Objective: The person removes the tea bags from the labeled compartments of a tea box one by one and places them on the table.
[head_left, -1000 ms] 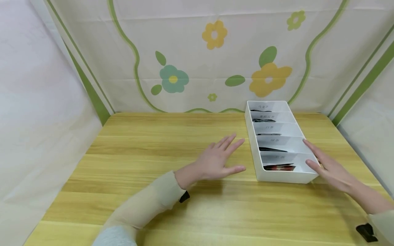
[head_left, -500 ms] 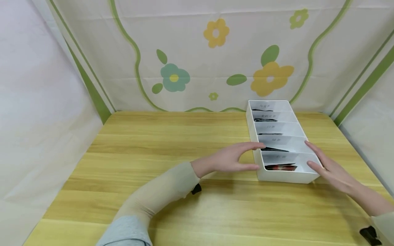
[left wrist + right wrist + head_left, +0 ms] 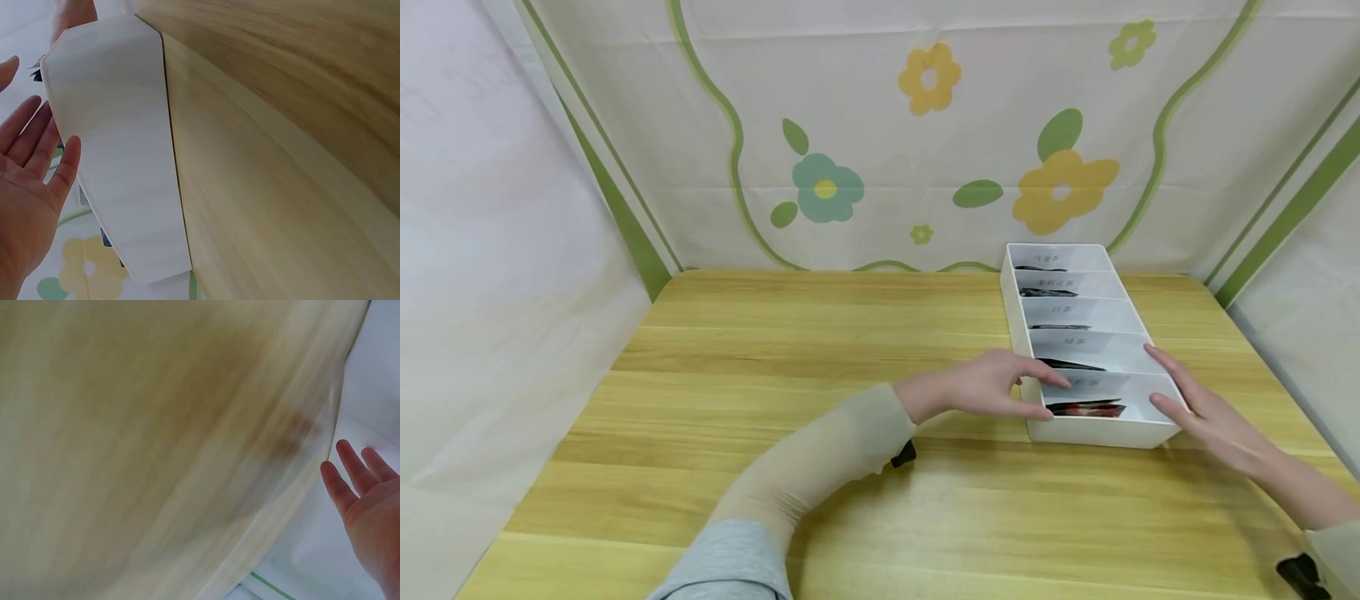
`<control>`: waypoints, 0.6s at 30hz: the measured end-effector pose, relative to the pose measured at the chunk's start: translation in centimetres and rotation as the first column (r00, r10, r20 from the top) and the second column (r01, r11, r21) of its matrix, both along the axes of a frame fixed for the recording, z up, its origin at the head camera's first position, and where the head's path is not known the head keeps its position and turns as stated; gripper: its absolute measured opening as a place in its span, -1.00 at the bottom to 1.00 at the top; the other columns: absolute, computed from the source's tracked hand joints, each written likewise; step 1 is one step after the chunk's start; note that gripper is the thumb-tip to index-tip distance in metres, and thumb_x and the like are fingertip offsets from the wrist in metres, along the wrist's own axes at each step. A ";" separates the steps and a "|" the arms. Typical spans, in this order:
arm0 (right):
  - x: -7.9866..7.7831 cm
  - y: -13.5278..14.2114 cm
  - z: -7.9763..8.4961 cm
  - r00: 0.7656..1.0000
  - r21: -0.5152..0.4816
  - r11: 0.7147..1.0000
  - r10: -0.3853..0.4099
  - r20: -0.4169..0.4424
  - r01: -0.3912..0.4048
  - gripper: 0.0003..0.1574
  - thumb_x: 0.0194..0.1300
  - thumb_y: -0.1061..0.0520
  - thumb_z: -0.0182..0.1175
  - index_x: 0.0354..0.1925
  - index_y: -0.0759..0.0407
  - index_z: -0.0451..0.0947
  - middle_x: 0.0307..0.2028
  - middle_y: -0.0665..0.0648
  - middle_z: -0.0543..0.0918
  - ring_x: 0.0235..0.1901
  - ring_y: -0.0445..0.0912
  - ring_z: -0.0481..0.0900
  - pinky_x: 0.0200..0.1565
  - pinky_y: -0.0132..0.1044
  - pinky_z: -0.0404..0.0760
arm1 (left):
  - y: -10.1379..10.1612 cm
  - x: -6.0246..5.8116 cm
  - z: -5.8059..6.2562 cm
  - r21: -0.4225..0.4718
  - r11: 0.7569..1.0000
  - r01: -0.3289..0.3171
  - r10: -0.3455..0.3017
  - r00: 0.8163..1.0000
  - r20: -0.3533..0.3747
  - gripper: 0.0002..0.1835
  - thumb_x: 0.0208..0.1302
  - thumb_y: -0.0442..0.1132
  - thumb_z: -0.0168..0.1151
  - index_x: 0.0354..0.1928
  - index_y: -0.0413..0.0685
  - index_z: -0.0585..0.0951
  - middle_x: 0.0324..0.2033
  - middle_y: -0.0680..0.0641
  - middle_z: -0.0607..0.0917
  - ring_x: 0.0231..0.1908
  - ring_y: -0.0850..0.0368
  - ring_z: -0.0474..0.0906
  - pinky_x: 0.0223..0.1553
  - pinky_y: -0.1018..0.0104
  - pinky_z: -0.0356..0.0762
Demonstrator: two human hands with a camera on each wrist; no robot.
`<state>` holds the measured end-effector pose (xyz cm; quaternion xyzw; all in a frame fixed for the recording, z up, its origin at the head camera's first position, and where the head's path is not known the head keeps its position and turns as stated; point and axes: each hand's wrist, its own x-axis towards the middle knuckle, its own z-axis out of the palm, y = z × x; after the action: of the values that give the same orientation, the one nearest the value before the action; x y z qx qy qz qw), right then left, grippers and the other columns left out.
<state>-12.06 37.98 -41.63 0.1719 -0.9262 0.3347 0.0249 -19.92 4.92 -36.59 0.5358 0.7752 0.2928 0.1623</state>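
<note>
A long white divided box (image 3: 1093, 432) stands at the right of the table, with a printed label in each compartment. Several dark and red flat packets (image 3: 1086, 409) lie in its front compartment. My left hand (image 3: 988, 385) reaches over the box's left rim, thumb and forefinger apart above that compartment, with nothing held. In the left wrist view, this hand (image 3: 28, 194) has loose fingers beside the box's side wall (image 3: 119, 144). My right hand (image 3: 1210, 421) rests at the right rim near the front corner, thumb over the edge. Its fingers (image 3: 338, 487) look straight in the right wrist view.
Dark flat packets (image 3: 1071, 365) lie in the compartment behind, and more sit in those farther back. The wooden table (image 3: 775, 350) extends to the left. A flowered cloth (image 3: 865, 108) hangs behind, close to the box's far end.
My left hand has moved right, from over the table to across the box's left rim and above the front compartment. The right hand stays at the right rim.
</note>
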 end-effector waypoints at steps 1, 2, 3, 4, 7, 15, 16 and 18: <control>0.0 0.0 0.0 1.000 -0.002 1.000 -0.001 0.002 0.001 -0.19 0.50 0.18 -0.08 0.55 -0.10 -0.16 0.45 0.35 0.00 0.31 -0.38 -0.08 0.16 -0.61 -0.21 | 0.2 0.0 -0.1 -0.002 1.000 0.010 -0.010 1.000 -0.007 -0.53 0.34 -0.03 0.25 0.25 0.03 0.54 0.17 0.18 0.55 -0.17 0.33 0.41 -0.19 0.59 0.30; 0.0 0.0 0.0 1.000 -0.002 1.000 -0.003 0.003 0.003 -0.19 0.50 0.18 -0.08 0.55 -0.10 -0.16 0.45 0.36 0.00 0.34 -0.28 -0.05 0.16 -0.61 -0.20 | 0.4 -0.1 -0.2 -0.005 1.000 0.018 -0.018 1.000 -0.017 -0.55 0.35 -0.05 0.24 0.23 0.02 0.55 0.17 0.17 0.55 -0.13 0.36 0.41 -0.17 0.60 0.30; 0.0 0.0 -0.1 1.000 -0.001 1.000 -0.006 0.005 0.006 -0.19 0.50 0.18 -0.08 0.55 -0.10 -0.16 0.45 0.36 0.00 0.34 -0.25 -0.05 0.16 -0.61 -0.20 | 0.5 -0.1 -0.3 -0.004 1.000 0.028 -0.028 0.999 -0.022 -0.58 0.36 -0.07 0.23 0.21 0.01 0.57 0.16 0.15 0.56 -0.10 0.39 0.41 -0.15 0.59 0.32; 0.0 0.0 -0.1 1.000 -0.001 1.000 -0.007 0.010 0.007 -0.19 0.51 0.17 -0.08 0.55 -0.11 -0.17 0.45 0.36 0.00 0.36 -0.14 -0.04 0.17 -0.60 -0.21 | 0.6 -0.2 -0.4 -0.007 0.999 0.036 -0.036 0.999 -0.029 -0.60 0.37 -0.09 0.22 0.20 0.01 0.58 0.16 0.15 0.56 -0.08 0.42 0.41 -0.15 0.59 0.33; -0.1 0.0 -0.1 1.000 -0.002 1.000 -0.010 0.023 0.010 -0.19 0.51 0.16 -0.09 0.56 -0.12 -0.18 0.45 0.37 -0.01 0.34 0.22 -0.02 0.18 -0.59 -0.23 | 0.9 -0.3 -0.7 0.002 0.999 0.053 -0.053 0.998 -0.034 -0.66 0.38 -0.18 0.19 0.17 -0.03 0.61 0.14 0.09 0.58 -0.08 0.42 0.42 -0.16 0.57 0.36; 0.0 0.0 0.0 0.999 -0.002 1.000 -0.013 0.030 0.013 -0.19 0.51 0.16 -0.09 0.56 -0.12 -0.18 0.45 0.38 -0.01 0.30 0.37 0.02 0.17 -0.60 -0.22 | 1.2 -0.3 -0.8 0.018 0.999 0.027 -0.027 0.999 -0.029 -0.71 0.42 -0.26 0.15 0.12 -0.07 0.64 0.09 0.07 0.63 -0.09 0.48 0.47 -0.10 0.63 0.39; 0.0 -0.1 0.0 0.999 -0.004 1.000 -0.013 0.031 0.013 -0.19 0.51 0.16 -0.09 0.56 -0.11 -0.19 0.45 0.39 -0.01 0.28 0.43 0.04 0.17 -0.60 -0.22 | 1.2 -0.3 -0.8 0.022 0.999 0.023 -0.023 0.999 -0.029 -0.71 0.42 -0.26 0.15 0.12 -0.08 0.64 0.08 0.07 0.64 -0.09 0.49 0.47 -0.10 0.64 0.39; 0.0 -0.1 0.1 0.999 -0.007 1.000 -0.012 0.034 0.012 -0.19 0.51 0.16 -0.09 0.56 -0.11 -0.19 0.45 0.39 -0.01 0.26 0.48 0.05 0.18 -0.58 -0.23 | 1.3 -0.3 -0.9 0.032 0.999 0.013 -0.012 1.000 -0.029 -0.73 0.41 -0.27 0.16 0.09 -0.09 0.65 0.05 0.06 0.65 -0.10 0.49 0.49 -0.12 0.66 0.40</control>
<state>-12.11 37.88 -41.57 0.1606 -0.9263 0.3407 0.0119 -20.22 6.25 -37.48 0.5474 0.7692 0.2964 0.1445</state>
